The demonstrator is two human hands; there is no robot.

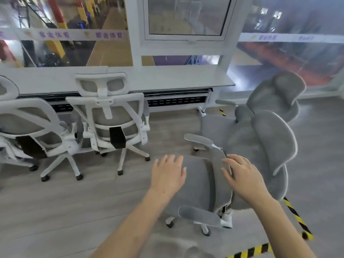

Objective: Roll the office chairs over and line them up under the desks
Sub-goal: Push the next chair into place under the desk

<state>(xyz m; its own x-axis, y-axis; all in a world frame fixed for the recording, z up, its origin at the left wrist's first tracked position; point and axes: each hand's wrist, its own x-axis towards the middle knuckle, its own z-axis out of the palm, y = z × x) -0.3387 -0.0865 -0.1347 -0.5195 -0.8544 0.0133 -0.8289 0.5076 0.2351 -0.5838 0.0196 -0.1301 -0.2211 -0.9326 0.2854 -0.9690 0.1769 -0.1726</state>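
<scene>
Now I'm reaching for the near grey chair (197, 183), which stands out on the floor, right of the white chairs (111, 120) tucked under the desk (176, 81). My left hand (168, 175) is flat and spread over its seat, my right hand (242, 175) flat by the armrest post; neither grips. Next, I judge, I need a firm hold to swing it and roll it to the free gap at the desk. A second grey chair (275, 97) waits beyond. Purple characters on the window band (108, 35) are too blurred to read.
</scene>
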